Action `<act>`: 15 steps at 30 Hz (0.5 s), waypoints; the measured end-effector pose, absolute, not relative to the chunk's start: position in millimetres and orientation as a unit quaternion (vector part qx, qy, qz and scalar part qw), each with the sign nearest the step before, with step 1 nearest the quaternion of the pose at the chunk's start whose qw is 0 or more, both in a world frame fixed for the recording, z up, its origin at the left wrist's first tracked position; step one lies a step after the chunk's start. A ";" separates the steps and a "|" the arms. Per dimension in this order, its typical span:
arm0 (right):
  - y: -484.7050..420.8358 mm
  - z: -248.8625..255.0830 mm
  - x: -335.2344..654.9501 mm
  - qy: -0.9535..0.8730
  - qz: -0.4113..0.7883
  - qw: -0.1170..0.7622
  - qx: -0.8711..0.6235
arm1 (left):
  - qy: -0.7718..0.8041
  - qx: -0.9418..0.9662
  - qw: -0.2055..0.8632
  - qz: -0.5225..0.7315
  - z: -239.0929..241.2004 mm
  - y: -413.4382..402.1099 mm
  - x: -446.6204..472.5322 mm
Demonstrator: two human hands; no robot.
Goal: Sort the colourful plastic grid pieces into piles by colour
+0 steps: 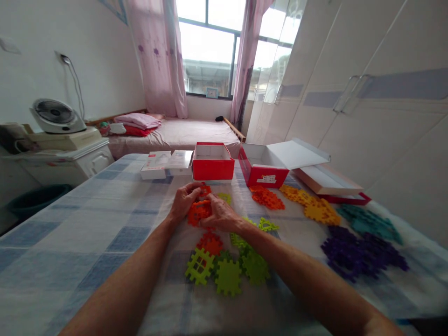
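Both of my hands meet over the middle of the table with the blue-checked cloth [87, 233]. My left hand [182, 201] and my right hand [221, 214] are closed around a cluster of orange interlocking plastic tiles [198, 211], with a red-orange tile at its top. Just below the hands lie an orange-red tile [210, 242] and several lime-green tiles [227, 273], some joined together. A single green tile [268, 226] lies to the right of my right wrist.
Sorted tile piles lie to the right: orange [268, 198], yellow [315, 205], teal [371, 223], purple [360, 254]. Two red boxes [212, 163] [263, 170] and white booklets [164, 163] stand at the far edge. A bed, fan and wardrobe lie beyond.
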State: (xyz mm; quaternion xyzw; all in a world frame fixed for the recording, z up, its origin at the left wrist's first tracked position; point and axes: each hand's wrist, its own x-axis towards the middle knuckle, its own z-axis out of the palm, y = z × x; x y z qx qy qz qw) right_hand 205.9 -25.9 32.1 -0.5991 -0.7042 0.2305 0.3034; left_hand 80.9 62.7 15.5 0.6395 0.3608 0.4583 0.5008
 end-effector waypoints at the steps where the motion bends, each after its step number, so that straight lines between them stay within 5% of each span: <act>1: -26.3 32.1 208.4 -0.697 0.232 0.313 -0.602 | 0.361 0.636 0.505 0.458 14.9 62.9 80.8; 8: -36.7 48.7 282.9 -0.598 0.269 0.411 -0.633 | 0.387 0.626 0.486 0.471 7.6 69.7 80.2; 15: -39.5 54.6 360.8 -0.570 0.011 0.259 -0.780 | 0.399 0.642 0.450 0.475 2.0 75.1 79.7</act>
